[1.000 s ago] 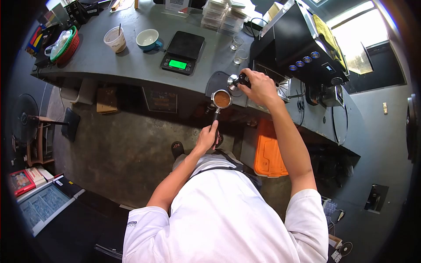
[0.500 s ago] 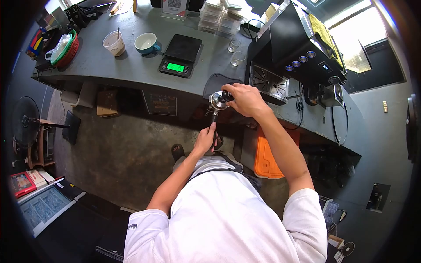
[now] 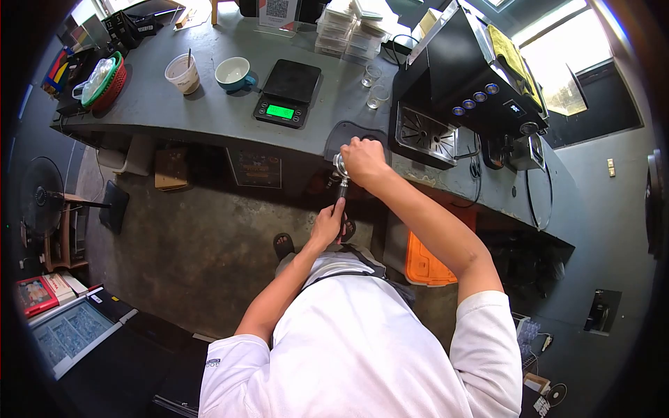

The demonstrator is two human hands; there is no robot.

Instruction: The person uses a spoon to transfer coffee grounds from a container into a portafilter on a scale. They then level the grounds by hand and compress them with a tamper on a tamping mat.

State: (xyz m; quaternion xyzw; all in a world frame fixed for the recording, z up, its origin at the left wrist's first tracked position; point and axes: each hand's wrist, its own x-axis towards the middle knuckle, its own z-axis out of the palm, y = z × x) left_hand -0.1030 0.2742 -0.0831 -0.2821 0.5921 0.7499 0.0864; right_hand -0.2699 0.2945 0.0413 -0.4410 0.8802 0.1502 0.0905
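Observation:
My left hand (image 3: pixel 327 224) is closed round the black handle of a portafilter (image 3: pixel 342 182), whose metal basket rests at the edge of a dark tamping mat (image 3: pixel 348 132). Over that basket, my right hand (image 3: pixel 364 161) is wrapped round a tamper, now hidden beneath my palm and fingers. Only the left part of the basket's metal rim shows. Left of the mat sits a black scale (image 3: pixel 287 90) with a lit green display. Two small clear glasses, one of them a shot glass (image 3: pixel 377 96), stand behind the mat.
An espresso machine (image 3: pixel 481 76) with a drip tray (image 3: pixel 426 132) stands to the right. On the counter's left side are a teal cup (image 3: pixel 233 74), a plastic tub (image 3: pixel 182 74) with a stirrer, and a red basket (image 3: pixel 111 90). An orange crate (image 3: pixel 425 261) lies under the counter.
My right hand has shifted slightly left and turned over the top of the tamper, hiding its black handle, with my elbow swung outward. My left hand keeps its hold on the portafilter.

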